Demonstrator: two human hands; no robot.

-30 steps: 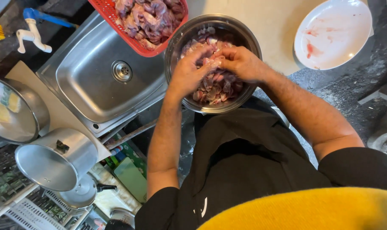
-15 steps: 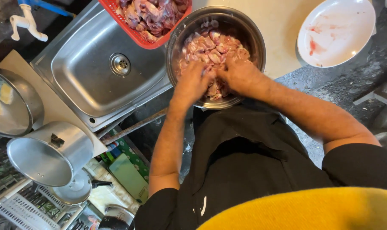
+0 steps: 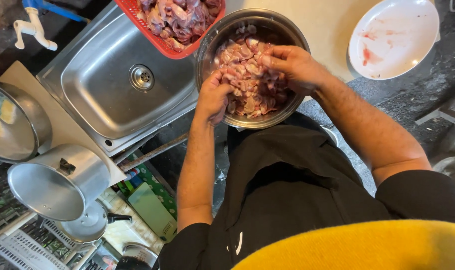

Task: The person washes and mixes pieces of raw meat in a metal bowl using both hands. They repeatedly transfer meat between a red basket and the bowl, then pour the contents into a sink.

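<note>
both hands (image 3: 215, 95) (image 3: 292, 64) in steel bowl (image 3: 207, 50) of raw meat pieces (image 3: 250, 90), beside sink (image 3: 102, 85)

Hands (image 3: 252, 80) parted; right lifted over meat (image 3: 247, 95).

One steel bowl (image 3: 207, 65) of meat pieces; one red basket (image 3: 157, 42) of meat, far; one white plate (image 3: 393, 37), right; one sink (image 3: 107, 95); two pots (image 3: 57, 182), left; one tap (image 3: 35, 30); two hands (image 3: 215, 97).
</note>
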